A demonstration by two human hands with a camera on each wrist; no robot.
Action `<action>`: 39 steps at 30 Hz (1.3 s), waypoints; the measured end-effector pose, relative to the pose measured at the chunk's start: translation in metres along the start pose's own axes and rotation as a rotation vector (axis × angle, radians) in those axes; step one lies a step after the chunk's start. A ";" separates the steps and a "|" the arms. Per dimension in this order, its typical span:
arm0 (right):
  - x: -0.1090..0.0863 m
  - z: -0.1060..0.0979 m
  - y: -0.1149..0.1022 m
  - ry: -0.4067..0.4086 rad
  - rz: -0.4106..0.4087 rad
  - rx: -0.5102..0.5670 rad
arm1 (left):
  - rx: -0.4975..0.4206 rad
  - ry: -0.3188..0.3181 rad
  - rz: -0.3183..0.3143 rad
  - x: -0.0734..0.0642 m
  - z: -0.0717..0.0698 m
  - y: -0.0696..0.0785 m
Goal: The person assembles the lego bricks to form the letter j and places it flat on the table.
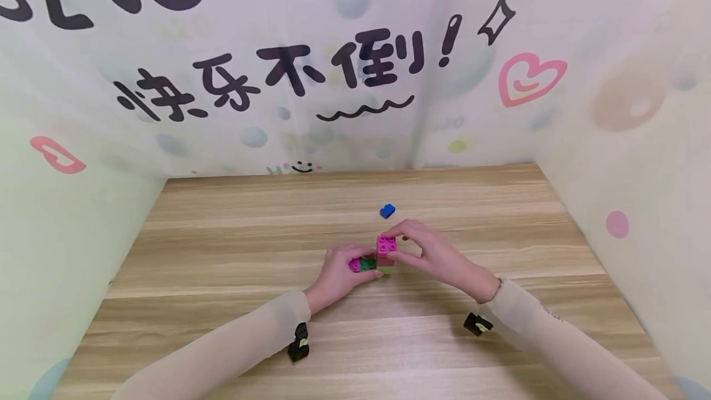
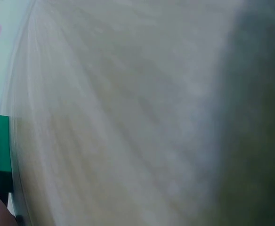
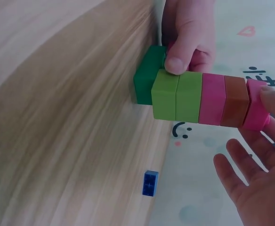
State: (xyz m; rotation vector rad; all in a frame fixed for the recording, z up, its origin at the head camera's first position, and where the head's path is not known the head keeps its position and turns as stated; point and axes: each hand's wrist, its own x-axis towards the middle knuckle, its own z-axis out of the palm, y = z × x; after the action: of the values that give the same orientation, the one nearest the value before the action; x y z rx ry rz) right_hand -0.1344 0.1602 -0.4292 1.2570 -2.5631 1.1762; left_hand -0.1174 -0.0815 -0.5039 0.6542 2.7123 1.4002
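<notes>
A tower of toy building blocks [image 3: 213,99] has two light green blocks at the bottom, then a pink one and an orange-brown one. At its top sits another pink block [image 1: 386,244], slightly askew in the right wrist view; my right hand [image 1: 439,263] pinches it between thumb and finger. My left hand [image 1: 335,273] grips the blocks at the tower's foot, its thumb on the light green. Beside the foot lies a dark green block [image 3: 148,77] with a pink block [image 1: 355,265] next to it, partly covered by the left fingers.
A small blue block [image 1: 387,210] lies on the wooden table [image 1: 233,227] beyond the hands, on its side with its hollow underside showing in the right wrist view. Printed cloth walls [image 1: 355,141] border the table at the back and both sides.
</notes>
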 end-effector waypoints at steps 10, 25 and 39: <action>-0.001 0.003 -0.006 0.024 -0.078 -0.100 | 0.006 0.000 0.002 -0.002 0.000 0.002; -0.005 0.004 -0.004 0.061 -0.063 -0.096 | 0.000 -0.008 0.006 0.000 -0.001 0.002; -0.011 0.014 0.004 0.014 0.005 -0.005 | -0.005 -0.040 -0.037 0.000 -0.004 0.005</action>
State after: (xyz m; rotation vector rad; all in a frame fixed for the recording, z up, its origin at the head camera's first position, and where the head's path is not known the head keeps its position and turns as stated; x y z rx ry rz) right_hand -0.1268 0.1599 -0.4452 1.2371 -2.5592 1.1744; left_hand -0.1165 -0.0822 -0.4978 0.6221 2.6747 1.3703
